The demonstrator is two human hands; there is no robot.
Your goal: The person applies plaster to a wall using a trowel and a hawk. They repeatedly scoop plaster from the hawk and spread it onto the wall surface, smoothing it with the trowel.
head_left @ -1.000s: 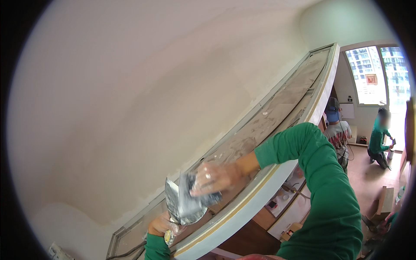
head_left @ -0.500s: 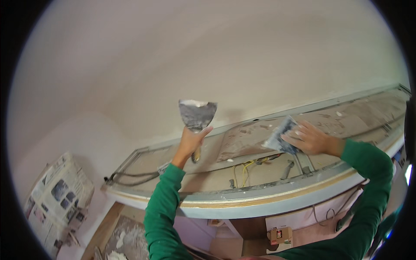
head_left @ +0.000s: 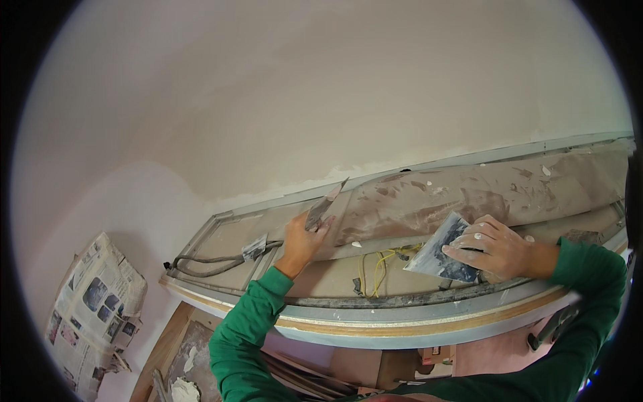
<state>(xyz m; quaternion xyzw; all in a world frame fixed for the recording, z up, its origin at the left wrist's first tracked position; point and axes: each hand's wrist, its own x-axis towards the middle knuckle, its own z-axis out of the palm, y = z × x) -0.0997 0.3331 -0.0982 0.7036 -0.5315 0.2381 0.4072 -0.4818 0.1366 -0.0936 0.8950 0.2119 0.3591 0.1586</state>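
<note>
My left hand (head_left: 305, 240) is closed round a putty knife (head_left: 327, 205), its blade turned nearly edge-on and pointing up toward the wall's lower edge. In my right hand (head_left: 492, 246) is a wide scraper (head_left: 439, 253) with a dark blade smeared white, tilted down to the left. Its handle is hidden under my fingers, which carry white smears. Both tools are above the long recessed ledge (head_left: 321, 278), apart from each other. Behind them rises the pale plastered wall (head_left: 375, 94).
A crumpled brown sheet (head_left: 522, 191) with white bits lies along the ledge. Yellow wires (head_left: 378, 268) and a grey cable (head_left: 207, 264) run in the recess. Newspaper (head_left: 100, 301) covers something on the left wall. A board with white plaster lumps (head_left: 185, 388) is at lower left; a box (head_left: 435, 355) is below.
The left putty knife has turned from face-on to nearly edge-on, and that hand moved slightly right and lower. My right hand with the scraper has shifted right and down toward the ledge's front.
</note>
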